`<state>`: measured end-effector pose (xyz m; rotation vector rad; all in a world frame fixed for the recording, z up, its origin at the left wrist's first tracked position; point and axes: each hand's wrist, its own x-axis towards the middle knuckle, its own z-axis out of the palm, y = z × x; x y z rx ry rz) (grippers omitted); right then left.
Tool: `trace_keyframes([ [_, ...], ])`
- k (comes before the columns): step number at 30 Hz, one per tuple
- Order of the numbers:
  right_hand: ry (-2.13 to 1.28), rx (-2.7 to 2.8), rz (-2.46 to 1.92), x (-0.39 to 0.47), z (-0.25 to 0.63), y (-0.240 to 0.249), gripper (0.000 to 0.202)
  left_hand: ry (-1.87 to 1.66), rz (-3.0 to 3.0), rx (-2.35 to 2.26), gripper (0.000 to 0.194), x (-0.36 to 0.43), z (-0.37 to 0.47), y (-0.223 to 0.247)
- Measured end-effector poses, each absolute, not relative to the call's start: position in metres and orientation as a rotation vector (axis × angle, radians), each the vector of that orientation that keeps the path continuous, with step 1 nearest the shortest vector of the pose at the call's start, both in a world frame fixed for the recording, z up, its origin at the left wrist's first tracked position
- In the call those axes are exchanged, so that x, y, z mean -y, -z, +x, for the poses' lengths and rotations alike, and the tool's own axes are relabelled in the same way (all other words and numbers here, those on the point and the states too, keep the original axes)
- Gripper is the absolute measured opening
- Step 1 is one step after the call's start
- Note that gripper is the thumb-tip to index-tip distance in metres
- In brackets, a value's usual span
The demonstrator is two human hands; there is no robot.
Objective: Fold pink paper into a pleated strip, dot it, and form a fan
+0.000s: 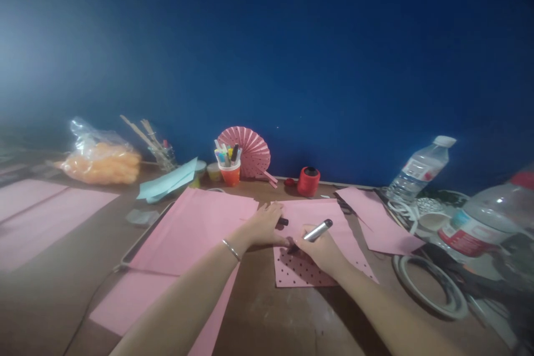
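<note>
My right hand [324,253] grips a silver marker [317,231] with a black end, its tip down on a pink sheet of paper [304,212]. Rows of dark dots cover the lower part of that sheet; the upper part is plain pink. My left hand [262,226], with a silver bangle on the wrist, rests on the sheet's left edge. Between its thumb and fingers sticks out a black marker cap [283,222]. The marker tip is partly hidden by shadow and fingers.
More pink sheets [200,228] lie at left, another pink sheet [377,222] at right. Behind stand a cup of pens [230,173], a dotted pink paper fan [250,147] and a red thread spool [308,182]. Bottles [421,169] and tape rolls [431,286] crowd the right.
</note>
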<state>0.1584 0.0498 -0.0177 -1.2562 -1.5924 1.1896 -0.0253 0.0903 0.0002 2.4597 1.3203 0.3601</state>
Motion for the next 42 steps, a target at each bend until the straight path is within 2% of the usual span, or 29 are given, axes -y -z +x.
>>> trace_keyframes([
  [16, -1.249, 1.694, -1.26, -0.056, 0.171, 0.013, 0.017, -0.314, 2.425, -1.335, 0.088, -0.091, -0.025, -0.003],
  [22, -1.245, 1.574, -1.231, -0.067, 0.183, 0.015, 0.018, -0.328, 2.392, -1.32, 0.083, -0.087, -0.024, -0.009],
  [42, -1.337, 1.672, -1.195, -0.071, 0.188, 0.008, 0.021, -0.321, 2.371, -1.317, 0.094, -0.092, -0.026, -0.001],
])
